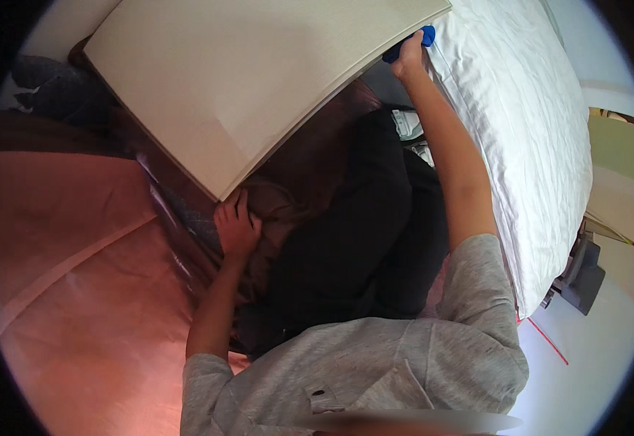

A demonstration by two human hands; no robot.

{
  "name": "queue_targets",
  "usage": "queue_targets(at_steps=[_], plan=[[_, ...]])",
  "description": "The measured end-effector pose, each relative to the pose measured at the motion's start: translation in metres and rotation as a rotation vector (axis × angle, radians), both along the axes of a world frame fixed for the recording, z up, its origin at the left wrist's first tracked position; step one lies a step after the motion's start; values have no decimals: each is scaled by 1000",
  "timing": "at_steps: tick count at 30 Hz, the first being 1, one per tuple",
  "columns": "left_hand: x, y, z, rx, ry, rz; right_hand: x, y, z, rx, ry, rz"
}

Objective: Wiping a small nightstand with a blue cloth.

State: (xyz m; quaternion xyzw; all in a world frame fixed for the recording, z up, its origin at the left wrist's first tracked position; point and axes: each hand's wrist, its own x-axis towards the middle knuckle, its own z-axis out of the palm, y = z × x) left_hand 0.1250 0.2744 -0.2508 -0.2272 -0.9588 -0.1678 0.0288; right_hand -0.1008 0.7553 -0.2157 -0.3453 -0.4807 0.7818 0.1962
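A large cream-coloured flat panel, possibly a tabletop, spans the top of the view, with one corner pointing towards me. My left hand is at that near corner. Its fingers are slightly spread, and their tips meet the panel's edge; whether they grip it is hidden. At the panel's right-hand edge, my right hand holds a blue cloth. The cloth shows on both sides of the hand, bunched against the edge. Most of the right fingers are out of sight behind the hand.
White bedding bulges along my right side. Reddish-brown upholstery or fabric fills the left. My dark-trousered legs are bent beneath the panel. Dark grey fabric lies at far left, and a dark grey object stands beyond the bedding.
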Motion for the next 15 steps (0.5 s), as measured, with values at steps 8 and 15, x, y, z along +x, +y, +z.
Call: queue_targets(at_steps=[8,15], plan=[[4,-8,-8,-16,-10,13,2,-3,6,78,74,-228],[2,1,-6,-2,-14,-6,22,-11,53,239,56,-161]])
